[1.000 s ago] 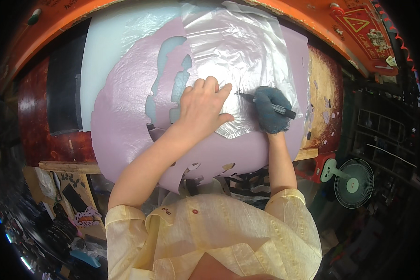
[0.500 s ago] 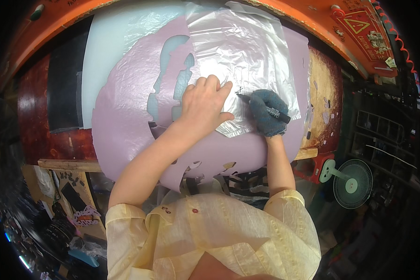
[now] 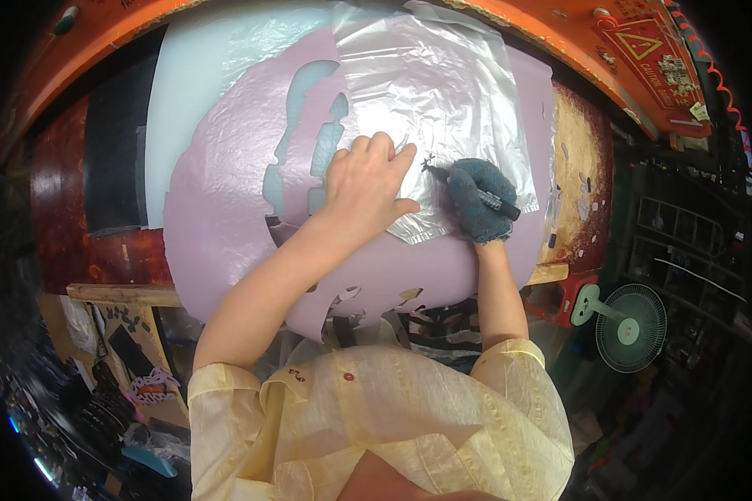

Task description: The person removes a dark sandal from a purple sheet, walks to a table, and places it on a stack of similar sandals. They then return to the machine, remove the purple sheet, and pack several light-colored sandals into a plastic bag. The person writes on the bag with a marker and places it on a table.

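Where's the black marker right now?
In the head view, the black marker is right of centre, held in the gloved right hand, its tip by small dark marks on the shiny silver sheet.

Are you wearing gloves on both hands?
No, the right hand wears a dark glove, but the left hand is bare.

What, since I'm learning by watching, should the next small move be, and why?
Probably one more short stroke with the black marker: the gloved right hand has its tip beside the dark mark, while the bare left hand rests on the crinkled silvery sheet, likely steadying it.
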`<state>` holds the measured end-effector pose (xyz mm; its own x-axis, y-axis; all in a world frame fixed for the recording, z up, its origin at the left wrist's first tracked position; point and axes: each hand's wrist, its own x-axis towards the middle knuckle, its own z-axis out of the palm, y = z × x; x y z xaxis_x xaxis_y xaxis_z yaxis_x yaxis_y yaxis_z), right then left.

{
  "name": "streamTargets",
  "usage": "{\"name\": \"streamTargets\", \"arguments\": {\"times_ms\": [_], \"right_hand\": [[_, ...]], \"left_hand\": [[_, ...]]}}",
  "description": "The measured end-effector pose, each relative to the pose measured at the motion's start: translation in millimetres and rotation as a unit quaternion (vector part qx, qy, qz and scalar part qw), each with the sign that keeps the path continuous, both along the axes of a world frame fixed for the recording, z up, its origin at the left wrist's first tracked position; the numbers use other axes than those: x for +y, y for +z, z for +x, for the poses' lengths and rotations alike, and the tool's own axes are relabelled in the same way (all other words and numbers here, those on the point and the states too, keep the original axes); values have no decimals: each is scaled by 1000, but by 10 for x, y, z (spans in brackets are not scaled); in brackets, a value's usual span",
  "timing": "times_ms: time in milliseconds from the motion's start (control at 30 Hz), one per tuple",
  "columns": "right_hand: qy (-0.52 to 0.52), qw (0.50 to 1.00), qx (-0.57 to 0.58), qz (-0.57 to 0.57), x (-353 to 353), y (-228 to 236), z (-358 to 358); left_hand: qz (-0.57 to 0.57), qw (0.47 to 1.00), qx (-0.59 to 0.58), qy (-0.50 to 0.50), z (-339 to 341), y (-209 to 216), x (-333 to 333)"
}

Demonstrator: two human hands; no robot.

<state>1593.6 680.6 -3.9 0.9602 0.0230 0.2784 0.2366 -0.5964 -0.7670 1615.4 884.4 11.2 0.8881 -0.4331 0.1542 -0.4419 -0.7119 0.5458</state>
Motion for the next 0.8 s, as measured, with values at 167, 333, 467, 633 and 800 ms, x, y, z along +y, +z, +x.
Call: {"name": "streamTargets", "arguments": {"times_ms": [167,333,467,633,800], "right_hand": [[34,999,-30,10,-38,1,12],[4,999,-23,-41,10,10,12],[-58,998,33,17,30,9,-19],[27,999,-14,-42,-16,5,-6],[-5,998,-16,-59,-7,64,5]], "left_hand": [[-1,1000,9,-3,5,4,2],[-2,1000,2,-2,5,4,2],[-5,1000,6,-2,2,3,2],[4,1000,8,1,-1,11,-5],[7,1000,15,0,2,18,-2]]}}
